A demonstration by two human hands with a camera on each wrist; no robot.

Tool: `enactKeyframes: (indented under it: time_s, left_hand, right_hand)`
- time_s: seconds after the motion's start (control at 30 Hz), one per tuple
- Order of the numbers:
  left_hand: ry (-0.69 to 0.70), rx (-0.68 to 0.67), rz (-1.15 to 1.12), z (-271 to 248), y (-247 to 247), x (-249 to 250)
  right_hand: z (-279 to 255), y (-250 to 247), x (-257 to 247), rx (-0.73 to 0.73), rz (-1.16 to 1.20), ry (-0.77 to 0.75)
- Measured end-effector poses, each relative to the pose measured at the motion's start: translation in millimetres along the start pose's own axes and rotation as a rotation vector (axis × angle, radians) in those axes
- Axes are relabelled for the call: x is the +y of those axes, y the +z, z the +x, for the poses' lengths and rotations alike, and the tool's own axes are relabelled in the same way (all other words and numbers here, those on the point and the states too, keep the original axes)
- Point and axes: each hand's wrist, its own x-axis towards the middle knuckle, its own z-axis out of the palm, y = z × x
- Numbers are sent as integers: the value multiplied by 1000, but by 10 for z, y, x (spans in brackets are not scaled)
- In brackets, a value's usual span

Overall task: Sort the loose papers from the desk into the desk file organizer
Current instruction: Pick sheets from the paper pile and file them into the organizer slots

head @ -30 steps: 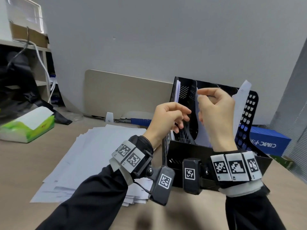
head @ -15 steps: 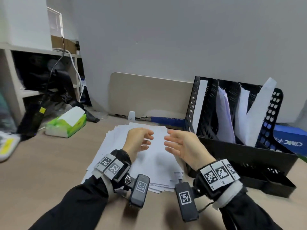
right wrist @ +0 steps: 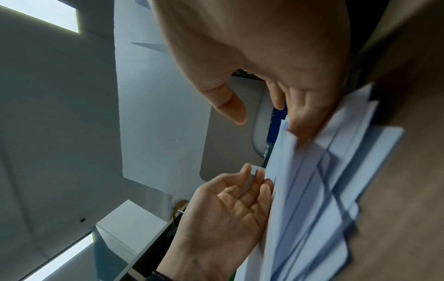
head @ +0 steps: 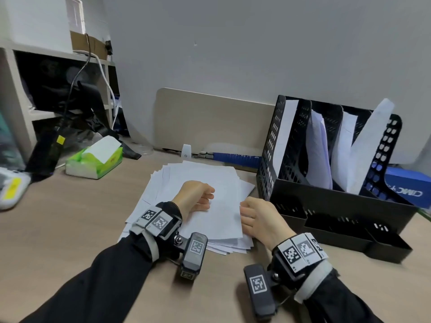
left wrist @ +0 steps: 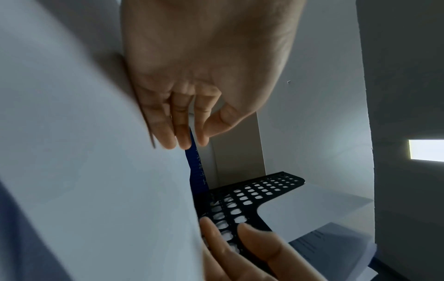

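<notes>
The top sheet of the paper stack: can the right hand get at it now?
Probably yes. The right hand is already at the right edge of the paper stack, nothing lies on top, and the left hand rests further left.

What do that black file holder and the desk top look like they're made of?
The file organizer looks like matte black plastic, going by its punched holes and moulded edges, though thin metal is possible. The desk seems to be smooth beige laminate with no visible grain.

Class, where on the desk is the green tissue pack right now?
In the head view, the green tissue pack lies at the desk's far left, left of the paper stack.
</notes>
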Motion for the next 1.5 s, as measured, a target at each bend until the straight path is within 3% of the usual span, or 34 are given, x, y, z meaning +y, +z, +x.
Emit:
enactKeyframes:
  time_s: [0.2, 0.3, 0.43, 0.5, 0.6, 1.0, 1.27, 1.5]
  left_hand:
    - [-22, -186, 115, -147, 80, 23]
    - [4, -151, 165, -157, 97, 27]
    - [29, -28, 198, -120, 19, 34]
    - [32, -5, 226, -86, -4, 21]
    - [38, -7, 244, -76, 0, 8]
    - [8, -43, 194, -128, 24, 27]
    - [-26, -96, 255, -181, 28, 58]
    - [-18, -103, 276, -183, 24, 67]
  right_hand:
    - [-25, 50, 3, -218, -29, -55]
    - [-41, 64, -3, -277, -91, -60]
    - [-53, 50, -6, -93, -116, -131]
    - [-48, 49, -9, 35, -157, -143]
    - [-41, 35, -5, 109, -176, -151]
    - [-21, 29, 4, 118, -156, -48]
    - [-11, 56, 5, 153, -201, -156]
    - [27, 69, 36, 169, -173, -150]
